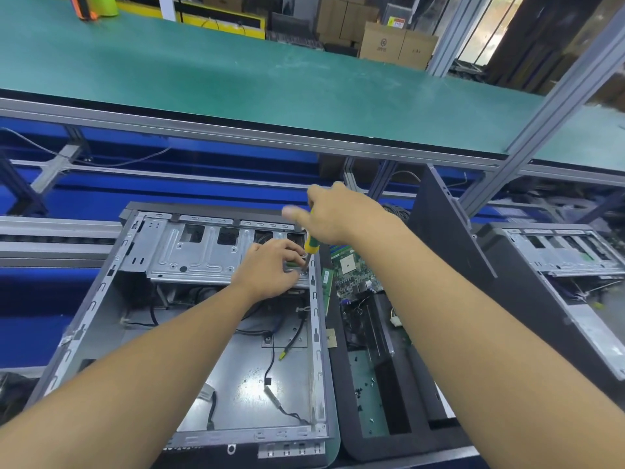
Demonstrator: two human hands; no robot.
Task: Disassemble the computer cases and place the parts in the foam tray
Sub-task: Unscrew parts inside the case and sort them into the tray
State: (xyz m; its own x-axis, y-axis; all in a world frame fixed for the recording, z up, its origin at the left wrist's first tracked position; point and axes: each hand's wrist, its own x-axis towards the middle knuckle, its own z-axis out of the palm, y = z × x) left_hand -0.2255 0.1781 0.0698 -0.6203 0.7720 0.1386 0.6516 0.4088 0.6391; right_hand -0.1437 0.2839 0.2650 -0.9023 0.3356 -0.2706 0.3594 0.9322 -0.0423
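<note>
Computer case point(236, 377) below; right hand point(333, 214) holds screwdriver point(310, 243) upright on drive cage point(196, 255) corner, left hand point(270, 269) curled beside tip, grasp unclear

Right hand point(333, 214) grips a screwdriver point(310, 247) upright over the open computer case point(189, 316) — left hand point(270, 270) pinching beside its tip.

Bench tally
Two computer cases, front case point(236, 384) and right case point(575, 252); one foam tray point(416, 394); one motherboard point(355, 272); one screwdriver point(309, 245); left hand point(270, 269), right hand point(334, 214).
</note>
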